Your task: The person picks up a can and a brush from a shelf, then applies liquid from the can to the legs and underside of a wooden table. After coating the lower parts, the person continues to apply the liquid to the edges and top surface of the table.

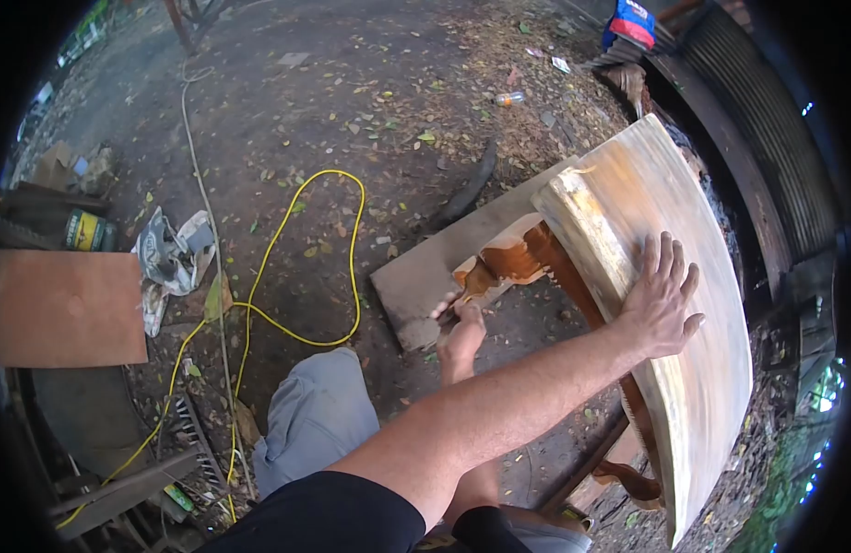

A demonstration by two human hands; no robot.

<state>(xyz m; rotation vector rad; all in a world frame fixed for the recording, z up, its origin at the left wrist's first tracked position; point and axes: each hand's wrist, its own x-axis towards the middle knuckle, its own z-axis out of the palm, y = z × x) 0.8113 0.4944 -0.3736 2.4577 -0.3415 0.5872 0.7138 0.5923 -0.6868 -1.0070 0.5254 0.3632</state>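
A small table with a thick pale wooden top [702, 369] lies tipped, its reddish-brown carved legs and frame facing left. My left hand [661, 300] lies flat on the top near its edge, fingers spread; its forearm crosses over my right arm. Lower down, my right hand [462, 334] is closed at the end of a carved leg [513, 263]. A small dark thing shows at its fingers, too hidden to name. The leg's end is over a flat grey board [412, 304] on the ground. Another carved leg [628, 481] shows at the lower right.
A yellow cord [359, 249] loops over the leaf-strewn dirt, beside a pale hose [200, 175]. At left are a reddish-brown panel [70, 309], a crumpled plastic bag [172, 253] and a green-yellow can [84, 230]. Corrugated metal [757, 120] stands at right. My knee [319, 410] is close below.
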